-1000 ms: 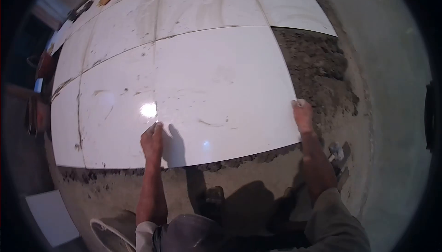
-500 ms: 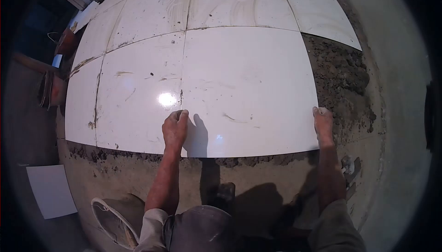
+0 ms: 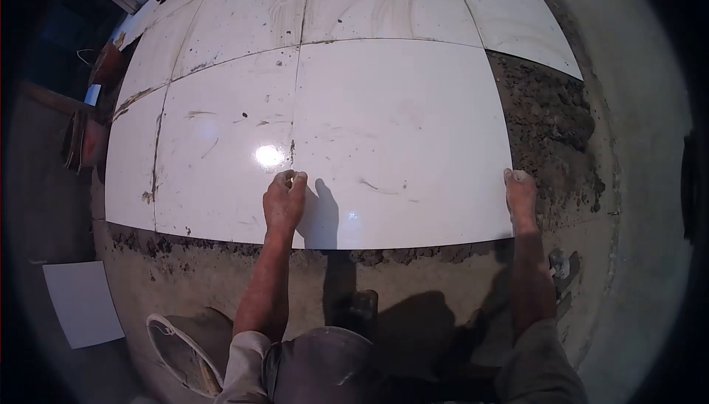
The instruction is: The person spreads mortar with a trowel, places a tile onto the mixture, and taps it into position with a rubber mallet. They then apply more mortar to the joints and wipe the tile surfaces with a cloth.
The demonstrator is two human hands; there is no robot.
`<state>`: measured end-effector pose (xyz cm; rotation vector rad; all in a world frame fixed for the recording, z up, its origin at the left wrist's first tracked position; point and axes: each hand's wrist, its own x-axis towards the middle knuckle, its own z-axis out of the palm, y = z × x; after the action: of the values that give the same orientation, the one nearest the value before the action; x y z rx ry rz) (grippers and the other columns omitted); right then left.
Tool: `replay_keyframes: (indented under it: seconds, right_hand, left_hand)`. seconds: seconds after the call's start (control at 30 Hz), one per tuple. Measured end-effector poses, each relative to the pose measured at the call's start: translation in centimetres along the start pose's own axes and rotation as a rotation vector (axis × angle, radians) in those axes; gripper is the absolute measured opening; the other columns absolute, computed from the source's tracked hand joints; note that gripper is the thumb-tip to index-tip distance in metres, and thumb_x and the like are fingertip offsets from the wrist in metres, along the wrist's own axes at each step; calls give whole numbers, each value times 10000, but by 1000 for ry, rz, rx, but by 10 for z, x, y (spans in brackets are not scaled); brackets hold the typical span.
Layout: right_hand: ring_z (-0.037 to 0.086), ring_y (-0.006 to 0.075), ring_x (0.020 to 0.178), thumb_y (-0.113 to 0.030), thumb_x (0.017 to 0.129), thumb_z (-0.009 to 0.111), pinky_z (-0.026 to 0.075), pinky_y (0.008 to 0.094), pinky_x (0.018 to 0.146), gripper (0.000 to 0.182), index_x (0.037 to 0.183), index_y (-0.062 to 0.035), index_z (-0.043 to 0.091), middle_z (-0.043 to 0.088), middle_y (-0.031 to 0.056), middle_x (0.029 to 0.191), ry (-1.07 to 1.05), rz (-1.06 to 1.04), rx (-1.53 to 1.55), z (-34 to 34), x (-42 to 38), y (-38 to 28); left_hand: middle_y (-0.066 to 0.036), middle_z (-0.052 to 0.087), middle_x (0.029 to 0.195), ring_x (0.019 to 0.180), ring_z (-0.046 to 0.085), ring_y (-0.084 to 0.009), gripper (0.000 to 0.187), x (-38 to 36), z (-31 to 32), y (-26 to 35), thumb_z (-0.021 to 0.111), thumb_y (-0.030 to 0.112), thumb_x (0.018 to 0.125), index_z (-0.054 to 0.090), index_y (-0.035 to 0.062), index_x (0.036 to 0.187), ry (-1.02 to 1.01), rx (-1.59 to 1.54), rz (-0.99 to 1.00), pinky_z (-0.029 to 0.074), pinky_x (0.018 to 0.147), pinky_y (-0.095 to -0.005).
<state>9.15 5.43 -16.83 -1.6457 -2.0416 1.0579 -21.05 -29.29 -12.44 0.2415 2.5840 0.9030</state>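
Note:
A large white floor tile (image 3: 399,138) lies in front of me, its front edge over rough grey mortar. My left hand (image 3: 284,201) is at the seam by the tile's left side, fingers curled together. A bright spot shows between its thumb and finger; what they pinch, if anything, I cannot make out. On the opposite side, my right hand (image 3: 521,190) has its fingers closed round the tile's right edge, beside the bare mortar bed (image 3: 546,116). The neighbouring tile (image 3: 214,175) on the left carries smears and crumbs.
More white tiles (image 3: 384,1) stretch toward the back. A bucket (image 3: 159,323) stands near my left knee, with a handle sticking out. At the left are a loose white piece (image 3: 83,304) and reddish containers (image 3: 94,142). A wall (image 3: 642,145) runs along the right.
My left thumb and fingertips have shifted slightly, and a bright gap now shows between them. My right hand stays at the tile's edge. The view has moved a little.

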Motion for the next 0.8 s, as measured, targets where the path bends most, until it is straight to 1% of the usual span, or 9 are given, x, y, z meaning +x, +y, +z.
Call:
replay_keyframes:
  seconds: [0.13, 0.2, 0.33, 0.37, 0.4, 0.5, 0.6, 0.7, 0.8]
  right_hand:
    - [555, 216, 676, -263, 907, 566, 464, 385, 668, 339, 807, 59, 608, 646, 148, 747, 191, -232, -264, -16, 0, -32]
    - [576, 274, 1140, -325, 917, 575, 427, 347, 986, 483, 1255, 20, 552, 604, 195, 1215, 328, -321, -230, -66, -8, -123]
    - [547, 228, 1165, -335, 933, 557, 409, 353, 996, 457, 1266, -22, 559, 575, 161, 1269, 430, -617, 234, -145, -14, -226]
    - [547, 228, 1165, -335, 933, 557, 409, 353, 996, 457, 1266, -22, 559, 575, 161, 1269, 410, -606, 224, -151, -17, -225]
    - [538, 243, 1177, -330, 931, 557, 400, 365, 1007, 449, 1259, -23, 560, 570, 163, 1270, 420, -711, -61, -159, -15, -217]
    - [484, 301, 1242, -320, 921, 559, 356, 397, 1058, 449, 1261, -29, 534, 533, 182, 1295, 174, -892, -739, -170, -7, -167]
    - [435, 358, 1273, -308, 911, 564, 318, 419, 1092, 481, 1291, -22, 489, 492, 209, 1326, -203, -664, -1116, -193, -35, -65]
    - [420, 393, 1267, -273, 894, 580, 315, 429, 1086, 492, 1291, -1, 481, 475, 233, 1336, -312, -284, -1254, -244, -66, 61]
    - [524, 412, 1129, -234, 878, 579, 410, 455, 979, 388, 1190, -3, 566, 577, 233, 1189, -318, -132, -960, -270, -118, 113]
  left_hand:
    - [-232, 642, 1121, 1083, 609, -345, 539, -5, -16, 16, 572, 394, 887, 578, -32, 1216, 100, 15, 135, 446, 960, -387]
    - [-205, 616, 1203, 1152, 573, -309, 535, -7, -68, 43, 597, 383, 904, 557, -17, 1258, 279, 59, 325, 399, 1016, -357]
    - [-193, 578, 1257, 1186, 533, -234, 396, -37, -143, 116, 582, 206, 939, 557, -48, 1242, 740, -379, 734, 393, 1029, -353]
    - [-195, 586, 1243, 1179, 538, -237, 391, -39, -142, 110, 581, 207, 938, 565, -52, 1230, 621, -520, 690, 394, 1028, -353]
    - [-197, 595, 1230, 1172, 544, -241, 386, -38, -140, 100, 580, 208, 938, 573, -56, 1219, 508, -657, 639, 395, 1027, -353]
    - [-169, 621, 1207, 1170, 558, -257, 390, -30, -100, 49, 588, 295, 923, 604, 45, 1222, 397, -160, 436, 393, 1016, -342]
    - [-206, 624, 1184, 1152, 575, -307, 452, -30, -60, -14, 589, 336, 908, 583, 31, 1242, 234, -126, 336, 419, 993, -365]
    - [-221, 617, 1188, 1146, 580, -320, 462, -43, -45, -39, 584, 334, 906, 579, 17, 1242, 113, -120, 181, 433, 980, -374]
    - [-206, 603, 1226, 1157, 571, -292, 471, -45, -35, -54, 576, 316, 912, 570, -17, 1246, 33, -20, 144, 436, 980, -365]
